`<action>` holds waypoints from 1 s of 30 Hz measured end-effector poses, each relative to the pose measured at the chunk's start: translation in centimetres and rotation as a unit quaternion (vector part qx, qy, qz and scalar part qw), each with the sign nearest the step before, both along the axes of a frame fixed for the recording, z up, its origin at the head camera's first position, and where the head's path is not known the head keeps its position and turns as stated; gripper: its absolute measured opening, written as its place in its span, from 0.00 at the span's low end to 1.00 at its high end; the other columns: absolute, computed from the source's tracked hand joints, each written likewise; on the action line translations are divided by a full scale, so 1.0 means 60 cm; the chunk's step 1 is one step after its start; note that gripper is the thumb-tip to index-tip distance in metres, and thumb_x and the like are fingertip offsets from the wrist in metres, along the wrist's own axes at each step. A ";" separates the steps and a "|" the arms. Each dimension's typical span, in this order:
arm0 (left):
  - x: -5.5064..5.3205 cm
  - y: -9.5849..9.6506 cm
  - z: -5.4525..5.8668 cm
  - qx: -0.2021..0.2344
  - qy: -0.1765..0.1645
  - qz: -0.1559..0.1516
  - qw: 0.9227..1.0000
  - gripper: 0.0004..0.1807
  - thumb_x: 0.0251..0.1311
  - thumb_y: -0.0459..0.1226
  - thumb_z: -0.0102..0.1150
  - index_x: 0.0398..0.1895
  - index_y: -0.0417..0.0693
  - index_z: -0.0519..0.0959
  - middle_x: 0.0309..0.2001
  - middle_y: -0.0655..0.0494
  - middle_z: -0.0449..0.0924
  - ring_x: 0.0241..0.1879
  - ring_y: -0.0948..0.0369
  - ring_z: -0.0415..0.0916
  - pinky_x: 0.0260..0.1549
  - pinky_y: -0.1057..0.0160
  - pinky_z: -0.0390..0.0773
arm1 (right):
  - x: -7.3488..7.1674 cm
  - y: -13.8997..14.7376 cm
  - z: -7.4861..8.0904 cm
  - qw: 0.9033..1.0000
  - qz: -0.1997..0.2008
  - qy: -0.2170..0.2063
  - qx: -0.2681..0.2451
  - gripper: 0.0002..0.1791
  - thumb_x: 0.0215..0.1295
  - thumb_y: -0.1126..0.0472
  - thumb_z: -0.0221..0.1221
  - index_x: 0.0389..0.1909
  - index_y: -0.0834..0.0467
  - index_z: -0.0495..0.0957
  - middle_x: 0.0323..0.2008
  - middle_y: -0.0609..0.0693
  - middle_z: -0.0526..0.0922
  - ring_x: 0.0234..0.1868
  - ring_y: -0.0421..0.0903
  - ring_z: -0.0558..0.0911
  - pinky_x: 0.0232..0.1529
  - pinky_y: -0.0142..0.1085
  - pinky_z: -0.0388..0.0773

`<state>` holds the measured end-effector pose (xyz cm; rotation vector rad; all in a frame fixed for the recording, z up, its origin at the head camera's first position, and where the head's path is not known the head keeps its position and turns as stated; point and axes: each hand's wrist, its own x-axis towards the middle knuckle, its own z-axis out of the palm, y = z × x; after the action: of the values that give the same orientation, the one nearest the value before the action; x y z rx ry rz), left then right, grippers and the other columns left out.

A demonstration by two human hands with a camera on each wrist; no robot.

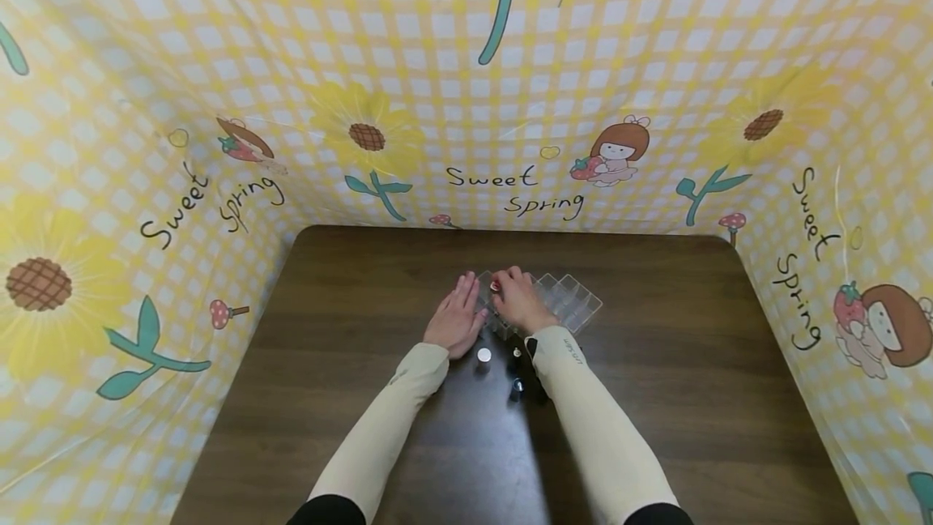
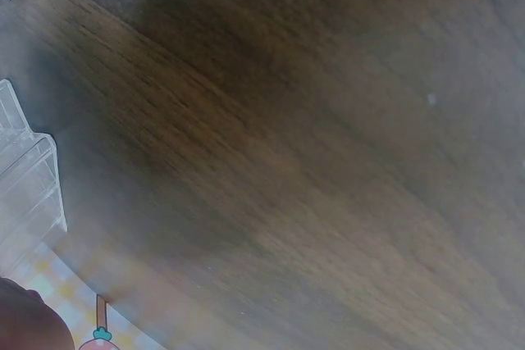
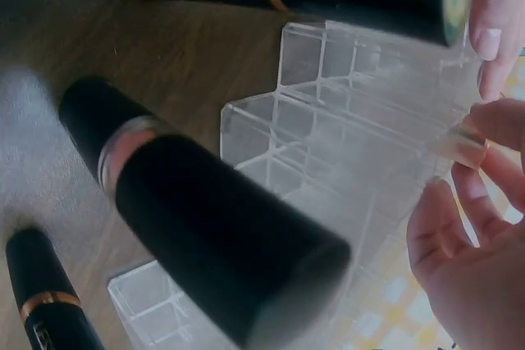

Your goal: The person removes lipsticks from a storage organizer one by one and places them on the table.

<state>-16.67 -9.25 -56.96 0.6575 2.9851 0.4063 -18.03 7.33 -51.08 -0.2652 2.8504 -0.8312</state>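
Observation:
A clear stepped plastic organizer with several compartments (image 1: 577, 304) stands on the dark wooden table. My left hand (image 1: 453, 321) lies at its left end with fingers extended, touching or very close to its side. Over the organizer's left part, my right hand (image 1: 521, 303) pinches a small lipstick-like tube (image 3: 465, 147); its end looks red in the head view, and most of it is hidden by the fingers. Black lipstick tubes stand in front of the organizer, one with a clear band (image 3: 221, 219), others with gold bands (image 3: 51, 301).
In the head view, a white-topped tube (image 1: 484, 358) stands near my left wrist, and a dark tube (image 1: 517, 388) stands nearer me. A checked yellow cloth (image 1: 408, 39) walls the table (image 1: 350, 395) at the back and sides.

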 end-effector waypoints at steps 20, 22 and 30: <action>-0.002 0.002 -0.004 0.008 0.019 -0.003 1.000 0.34 0.75 0.51 0.28 0.76 0.41 0.48 0.78 0.48 0.42 0.78 0.52 0.38 0.73 0.53 0.53 | -0.003 -0.007 -0.013 0.999 -0.041 0.031 0.011 0.15 0.68 0.60 0.57 0.52 0.59 0.76 0.52 0.57 0.72 0.52 0.55 0.72 0.53 0.47 0.75; -0.002 0.001 -0.005 0.005 0.017 -0.001 1.000 0.34 0.75 0.51 0.30 0.76 0.42 0.49 0.78 0.48 0.42 0.78 0.52 0.39 0.73 0.53 0.53 | -0.004 -0.007 -0.013 0.999 -0.041 0.031 0.012 0.14 0.68 0.60 0.57 0.52 0.59 0.76 0.52 0.57 0.72 0.52 0.55 0.73 0.53 0.47 0.75; -0.002 -0.001 -0.003 -0.004 -0.002 0.005 1.000 0.34 0.74 0.51 0.32 0.77 0.43 0.47 0.79 0.50 0.40 0.78 0.54 0.38 0.73 0.54 0.52 | -0.001 -0.008 -0.012 0.999 -0.037 0.029 0.016 0.14 0.68 0.60 0.56 0.52 0.60 0.75 0.52 0.58 0.73 0.52 0.55 0.73 0.53 0.47 0.75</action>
<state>-16.79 -9.29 -57.14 0.6423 2.9863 0.3957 -18.07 6.85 -51.82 -0.1849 2.9402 -0.8032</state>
